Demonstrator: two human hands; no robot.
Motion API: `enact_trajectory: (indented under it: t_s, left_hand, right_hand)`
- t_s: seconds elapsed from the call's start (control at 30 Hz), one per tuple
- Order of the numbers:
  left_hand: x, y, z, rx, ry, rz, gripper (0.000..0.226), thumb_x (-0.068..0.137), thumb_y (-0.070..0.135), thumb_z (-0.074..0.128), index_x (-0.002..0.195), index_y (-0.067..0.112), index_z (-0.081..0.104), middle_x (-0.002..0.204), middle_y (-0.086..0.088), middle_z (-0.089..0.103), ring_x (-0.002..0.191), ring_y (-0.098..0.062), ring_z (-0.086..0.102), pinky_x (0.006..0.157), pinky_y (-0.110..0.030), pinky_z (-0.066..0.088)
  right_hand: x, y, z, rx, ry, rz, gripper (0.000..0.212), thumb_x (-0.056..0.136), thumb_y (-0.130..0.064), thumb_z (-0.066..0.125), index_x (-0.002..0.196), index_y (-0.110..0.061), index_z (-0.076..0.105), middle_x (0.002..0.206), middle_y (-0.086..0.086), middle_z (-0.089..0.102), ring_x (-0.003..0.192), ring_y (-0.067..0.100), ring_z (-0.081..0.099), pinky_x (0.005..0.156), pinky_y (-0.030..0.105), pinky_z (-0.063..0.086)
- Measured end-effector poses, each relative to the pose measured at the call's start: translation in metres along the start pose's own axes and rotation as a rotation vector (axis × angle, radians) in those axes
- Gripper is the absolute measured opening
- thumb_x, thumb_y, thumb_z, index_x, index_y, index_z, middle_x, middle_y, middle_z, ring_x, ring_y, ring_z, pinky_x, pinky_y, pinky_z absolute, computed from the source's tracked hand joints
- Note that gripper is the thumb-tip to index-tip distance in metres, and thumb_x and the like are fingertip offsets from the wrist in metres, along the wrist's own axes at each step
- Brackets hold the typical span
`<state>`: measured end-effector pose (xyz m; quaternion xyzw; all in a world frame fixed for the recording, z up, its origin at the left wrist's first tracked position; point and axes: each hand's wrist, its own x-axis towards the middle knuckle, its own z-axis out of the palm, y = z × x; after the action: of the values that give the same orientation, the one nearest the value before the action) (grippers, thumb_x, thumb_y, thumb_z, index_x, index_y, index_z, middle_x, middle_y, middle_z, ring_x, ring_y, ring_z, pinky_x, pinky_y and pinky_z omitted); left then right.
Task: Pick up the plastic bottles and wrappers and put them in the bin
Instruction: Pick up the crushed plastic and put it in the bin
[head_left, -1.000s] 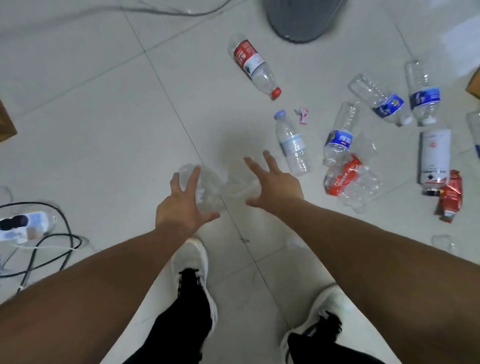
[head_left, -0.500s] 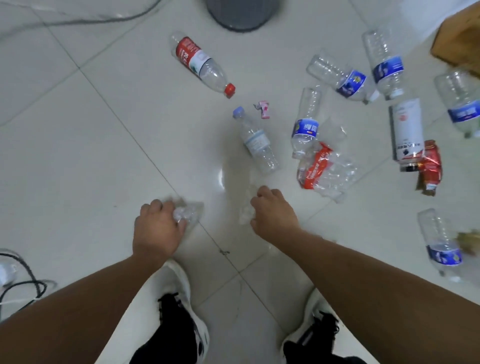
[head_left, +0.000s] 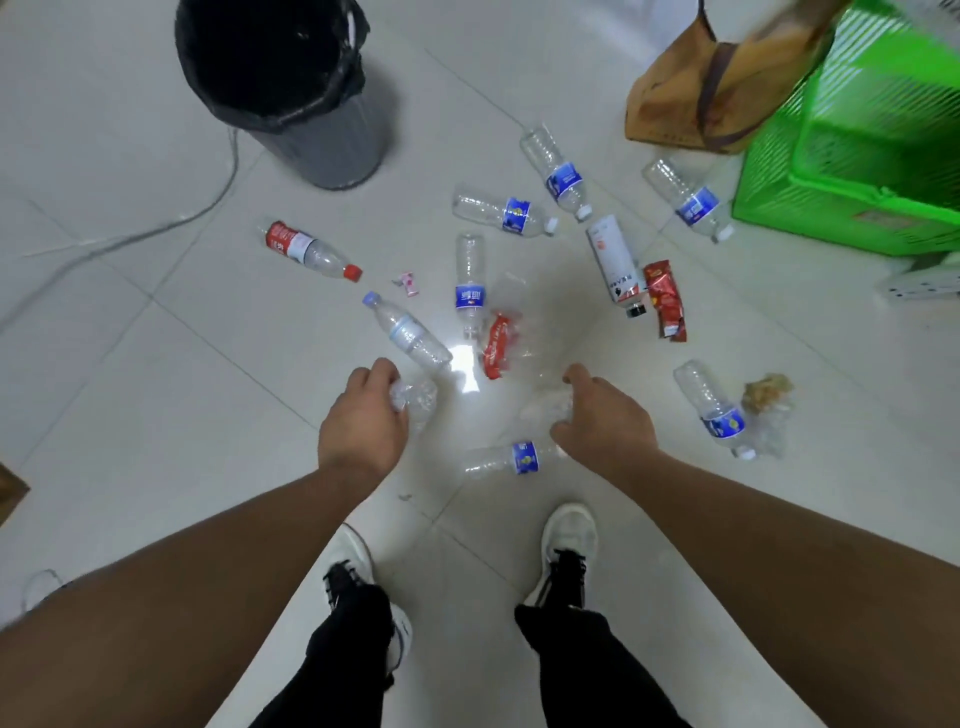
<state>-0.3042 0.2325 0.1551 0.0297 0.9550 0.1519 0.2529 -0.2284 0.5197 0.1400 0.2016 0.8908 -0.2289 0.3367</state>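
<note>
My left hand (head_left: 361, 421) is closed around a crumpled clear plastic piece (head_left: 418, 402), held above the floor. My right hand (head_left: 605, 418) grips another crumpled clear plastic piece (head_left: 548, 408). The grey bin (head_left: 291, 88) with a black liner stands at the upper left, mouth open. Several bottles lie on the white tile floor: a red-label bottle (head_left: 306, 250), a blue-cap bottle (head_left: 410, 332), a blue-label bottle (head_left: 470, 283) and one (head_left: 511, 458) between my hands. A red wrapper (head_left: 665, 299) lies beside a white bottle (head_left: 613, 260).
A green plastic crate (head_left: 857, 135) and a brown paper bag (head_left: 696, 88) stand at the upper right. A grey cable (head_left: 208, 200) runs along the floor left of the bin. My two shoes (head_left: 566, 551) are just below the hands. A crumpled tan wrapper (head_left: 766, 392) lies right.
Both hands closed on the clear plastic and lifted it off the floor. The view has risen and swung, bringing the bin's open mouth, the crate and the bag into sight.
</note>
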Motion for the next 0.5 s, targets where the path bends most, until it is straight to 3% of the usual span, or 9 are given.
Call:
enact_trajectory:
  t_s: [0.17, 0.33, 0.5]
  left_hand:
    - [0.018, 0.046, -0.012, 0.014, -0.046, 0.054, 0.039, 0.092, 0.022, 0.068, 0.13, 0.027, 0.058, 0.117, -0.007, 0.054, 0.08, -0.031, 0.056, 0.066, -0.035, 0.043]
    - [0.051, 0.044, -0.022, 0.084, -0.122, 0.148, 0.044, 0.089, 0.027, 0.071, 0.132, 0.035, 0.067, 0.119, -0.006, 0.054, 0.091, -0.033, 0.064, 0.069, -0.038, 0.053]
    - [0.109, 0.021, -0.038, 0.175, -0.166, 0.196, 0.048, 0.088, 0.02, 0.068, 0.133, 0.033, 0.067, 0.123, -0.009, 0.053, 0.096, -0.036, 0.064, 0.072, -0.043, 0.056]
  right_hand:
    - [-0.01, 0.013, -0.035, 0.021, 0.009, 0.048, 0.071, 0.077, -0.046, 0.068, 0.143, -0.035, 0.043, 0.113, -0.002, 0.064, 0.099, 0.024, 0.066, 0.083, 0.041, 0.058]
    - [0.001, 0.0, -0.042, 0.047, 0.012, 0.132, 0.091, 0.067, -0.083, 0.067, 0.144, -0.04, 0.046, 0.112, -0.002, 0.065, 0.102, 0.025, 0.068, 0.083, 0.039, 0.054]
    - [0.036, -0.026, -0.027, 0.109, 0.019, 0.204, 0.109, 0.068, -0.086, 0.073, 0.157, -0.04, 0.031, 0.118, 0.005, 0.062, 0.106, 0.029, 0.067, 0.086, 0.042, 0.055]
